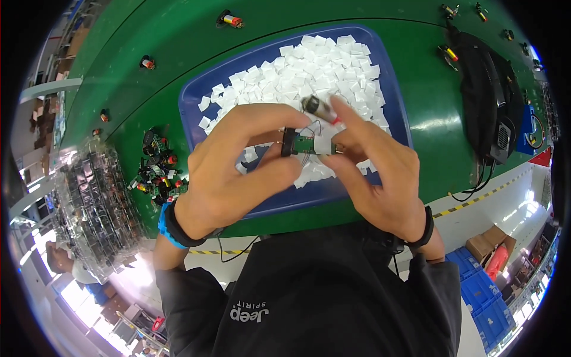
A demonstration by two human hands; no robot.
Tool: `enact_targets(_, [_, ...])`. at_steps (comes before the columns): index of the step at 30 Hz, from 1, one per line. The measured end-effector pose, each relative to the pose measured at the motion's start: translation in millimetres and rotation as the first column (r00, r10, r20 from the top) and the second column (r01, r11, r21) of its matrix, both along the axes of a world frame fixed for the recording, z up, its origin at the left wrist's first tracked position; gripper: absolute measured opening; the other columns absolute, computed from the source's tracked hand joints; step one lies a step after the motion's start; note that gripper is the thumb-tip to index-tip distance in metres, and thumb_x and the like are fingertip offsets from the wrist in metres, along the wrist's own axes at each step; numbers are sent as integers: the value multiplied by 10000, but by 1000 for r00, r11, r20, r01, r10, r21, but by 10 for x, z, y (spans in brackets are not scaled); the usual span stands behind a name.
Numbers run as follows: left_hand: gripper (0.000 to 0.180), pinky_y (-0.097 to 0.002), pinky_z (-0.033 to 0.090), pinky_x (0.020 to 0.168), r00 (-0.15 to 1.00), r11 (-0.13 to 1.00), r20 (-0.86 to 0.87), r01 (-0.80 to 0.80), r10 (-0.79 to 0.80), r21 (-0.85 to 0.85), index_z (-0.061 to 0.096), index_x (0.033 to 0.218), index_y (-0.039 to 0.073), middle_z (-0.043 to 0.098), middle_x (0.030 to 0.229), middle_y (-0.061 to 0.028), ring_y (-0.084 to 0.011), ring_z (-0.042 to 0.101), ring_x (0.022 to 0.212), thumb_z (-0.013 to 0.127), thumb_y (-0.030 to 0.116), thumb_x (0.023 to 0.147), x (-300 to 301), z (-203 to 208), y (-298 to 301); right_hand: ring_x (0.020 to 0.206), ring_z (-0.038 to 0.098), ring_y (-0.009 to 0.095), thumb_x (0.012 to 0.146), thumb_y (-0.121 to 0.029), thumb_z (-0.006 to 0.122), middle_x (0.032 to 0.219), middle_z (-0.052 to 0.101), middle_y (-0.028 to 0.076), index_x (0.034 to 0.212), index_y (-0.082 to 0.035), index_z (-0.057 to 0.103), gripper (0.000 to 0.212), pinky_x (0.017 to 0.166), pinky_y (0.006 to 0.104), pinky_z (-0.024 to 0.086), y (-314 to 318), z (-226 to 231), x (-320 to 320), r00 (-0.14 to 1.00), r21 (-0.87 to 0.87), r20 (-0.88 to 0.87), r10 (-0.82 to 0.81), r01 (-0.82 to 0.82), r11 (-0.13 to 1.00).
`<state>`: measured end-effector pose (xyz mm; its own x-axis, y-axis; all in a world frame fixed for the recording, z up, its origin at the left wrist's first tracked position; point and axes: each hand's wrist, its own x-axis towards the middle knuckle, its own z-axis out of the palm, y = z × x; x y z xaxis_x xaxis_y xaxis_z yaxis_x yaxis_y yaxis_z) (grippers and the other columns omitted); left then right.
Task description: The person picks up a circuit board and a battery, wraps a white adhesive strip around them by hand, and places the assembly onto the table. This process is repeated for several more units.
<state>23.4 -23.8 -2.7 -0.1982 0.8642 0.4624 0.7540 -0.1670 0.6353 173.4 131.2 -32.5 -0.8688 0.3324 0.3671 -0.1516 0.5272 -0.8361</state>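
Observation:
Over the tub, a small green circuit board (304, 144) with a black part at its left end is held between both hands. My left hand (229, 163) is closed, its thumb and fingers pinching the black end. A white square piece (323, 144) lies across the board's right part. My right hand (383, 169) is closed there, thumb and fingers at the board's right end. Above the board, a dark-ended cylinder (319, 108) with thin wires sits by my right fingers, blurred. Below my hands, the blue tub (188, 110) is heaped with small white square pieces (297, 74).
Left of the tub lies a pile of wired circuit boards (157, 166), beside a stack of clear-wrapped trays (98, 208). Several loose assemblies, one with a yellow-red cylinder (232, 21), dot the green table (437, 143). A black bag (485, 89) lies at the right.

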Motion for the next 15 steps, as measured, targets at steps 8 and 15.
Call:
enact_targets(8, [215, -450, 610, 856, 998, 999, 69, -11, 14, -46, 675, 917, 15, 538, 1232, -235, -391, 630, 1100, 671, -133, 761, 64, -46, -63, 692, 697, 238, 771, 61, 767, 932, 703, 136, 1064, -32, 657, 326, 580, 286, 540, 76, -107, 42, 993, 159, -99, 60, -43, 986])
enact_targets(15, [321, -398, 543, 921, 571, 914, 739, -50, 356, -402, 520, 1239, -17, 586, 1209, -188, -261, 665, 1082, 631, 37, 942, 38, -14, -184, 697, 699, 266, 764, 50, 774, 902, 710, 132, 974, -51, 669, 255, 570, 305, 544, 60, -114, 79, 991, 172, -74, 113, -99, 980])
